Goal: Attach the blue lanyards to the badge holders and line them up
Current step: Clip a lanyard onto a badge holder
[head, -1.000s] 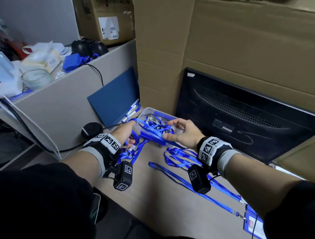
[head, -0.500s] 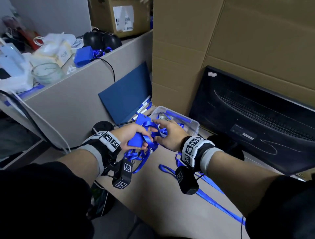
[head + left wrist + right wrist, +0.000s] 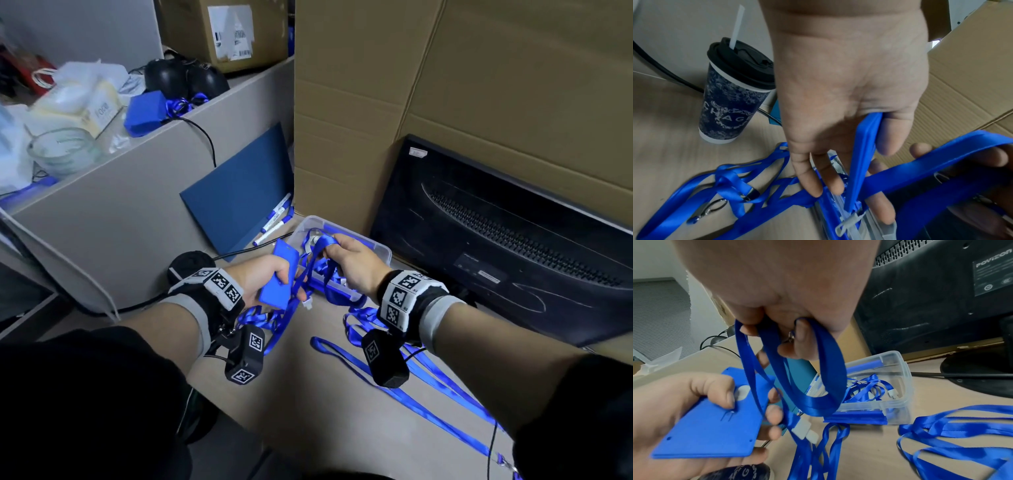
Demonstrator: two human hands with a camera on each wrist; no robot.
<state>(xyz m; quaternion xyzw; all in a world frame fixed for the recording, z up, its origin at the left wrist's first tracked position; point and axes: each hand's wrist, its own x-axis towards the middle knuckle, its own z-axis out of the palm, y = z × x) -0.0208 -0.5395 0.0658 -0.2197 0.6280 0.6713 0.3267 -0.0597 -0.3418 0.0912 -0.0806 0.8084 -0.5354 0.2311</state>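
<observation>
My left hand (image 3: pixel 270 279) grips a blue badge holder (image 3: pixel 279 275) (image 3: pixel 715 415) (image 3: pixel 863 162) between thumb and fingers, above the desk in front of the clear plastic box (image 3: pixel 376 248). My right hand (image 3: pixel 349 260) pinches a blue lanyard (image 3: pixel 320 246) (image 3: pixel 824 378) lifted in a loop just right of the holder; its metal clip (image 3: pixel 790 335) shows between the fingers. The strap hangs down past the holder, with a white clasp (image 3: pixel 805 431) below. More lanyards (image 3: pixel 411 383) lie on the desk.
The clear box (image 3: pixel 890 386) holds more lanyards and holders. A black monitor (image 3: pixel 496 246) leans at the right, cardboard (image 3: pixel 445 85) stands behind. A lidded paper cup (image 3: pixel 731 94) stands at the left by a grey partition (image 3: pixel 113 212). Markers (image 3: pixel 274 219) lie beside a blue board.
Both hands have risen from the box: the left one took up the badge holder and the right one lifted a lanyard loop beside it. The head view shifted left.
</observation>
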